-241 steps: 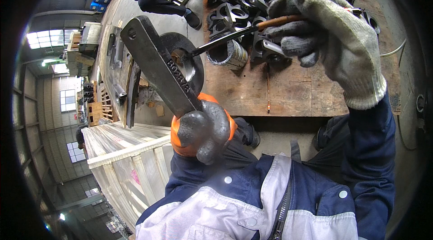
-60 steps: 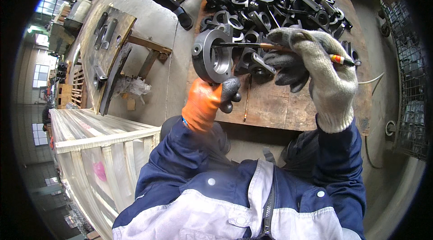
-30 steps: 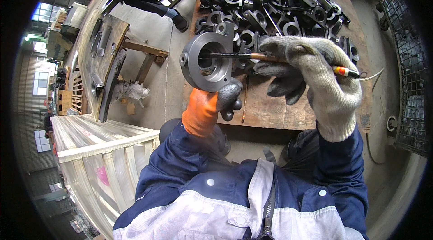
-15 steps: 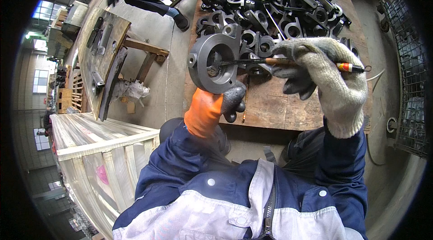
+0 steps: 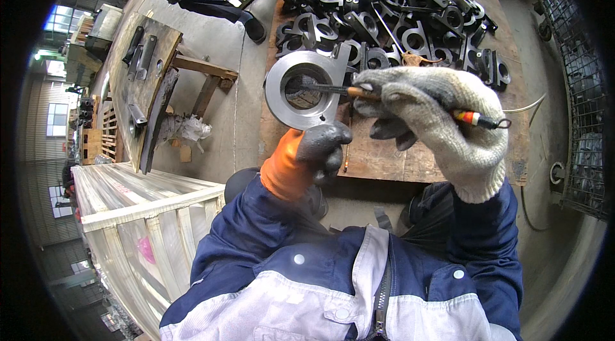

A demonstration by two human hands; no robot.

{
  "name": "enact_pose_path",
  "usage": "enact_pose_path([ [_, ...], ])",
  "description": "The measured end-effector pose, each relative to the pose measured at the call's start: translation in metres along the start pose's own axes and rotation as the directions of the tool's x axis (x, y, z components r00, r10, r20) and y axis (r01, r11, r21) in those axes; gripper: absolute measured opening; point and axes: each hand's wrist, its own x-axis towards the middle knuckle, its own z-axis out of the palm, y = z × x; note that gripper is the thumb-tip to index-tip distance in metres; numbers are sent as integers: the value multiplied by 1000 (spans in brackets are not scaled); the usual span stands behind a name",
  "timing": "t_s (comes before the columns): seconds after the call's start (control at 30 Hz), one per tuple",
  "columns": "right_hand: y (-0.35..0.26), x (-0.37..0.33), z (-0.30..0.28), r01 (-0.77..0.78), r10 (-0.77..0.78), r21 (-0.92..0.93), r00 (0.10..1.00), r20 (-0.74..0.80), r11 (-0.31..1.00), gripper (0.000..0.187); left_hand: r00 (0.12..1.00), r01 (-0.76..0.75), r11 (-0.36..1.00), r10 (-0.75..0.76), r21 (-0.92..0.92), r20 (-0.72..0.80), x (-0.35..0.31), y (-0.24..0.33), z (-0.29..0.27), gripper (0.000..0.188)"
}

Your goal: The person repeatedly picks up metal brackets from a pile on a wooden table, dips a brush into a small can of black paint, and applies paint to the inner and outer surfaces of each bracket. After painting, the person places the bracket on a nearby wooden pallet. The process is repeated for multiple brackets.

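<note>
Left hand (image 5: pixel 314 158), orange-and-black gloved, closed on the lower edge of one smooth grey metal ring (image 5: pixel 275 94) just ahead. Right hand (image 5: pixel 442 116), white-knit gloved, pinches one slim brown-handled tool (image 5: pixel 357 91), dark tip at the ring's round opening. Beyond both: one scuffed wooden counter (image 5: pixel 397 158), angular and ringed dark metal parts (image 5: pixel 384 8) heaped, uncountable.

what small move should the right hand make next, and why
Perhaps sweep the brush-like tool gently around the inside of the metal ring: the tool's tip shows within its opening, the left hand holds the ring from below, and the right hand grips the tool.
</note>
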Motion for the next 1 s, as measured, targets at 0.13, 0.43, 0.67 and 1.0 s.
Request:
enact_pose_path([
  [0.13, -6, -5, -4, -69, 70, 49, 997, -37, 996, 23, 960, 98, 873, 44, -479, 277, 0, -6, -2, 25],
  [0.43, 11, 3, -9, 89, -32, 128, 920, -391, 988, 25, 979, 57, 814, 68, -578, 193, -10, -9, 5, 30],
  [0.67, 55, 16, 27, 287, -306, -127, 937, -168, 950, 23, 994, -57, 998, 60, 33, -89, -9, -8, 10, 35],
  [1.0, 57, 17, 44, 209, -207, -443, 977, 53, 872, 67, 918, -239, 571, 395, 786, -7, -15, -6, 32, 27],
])
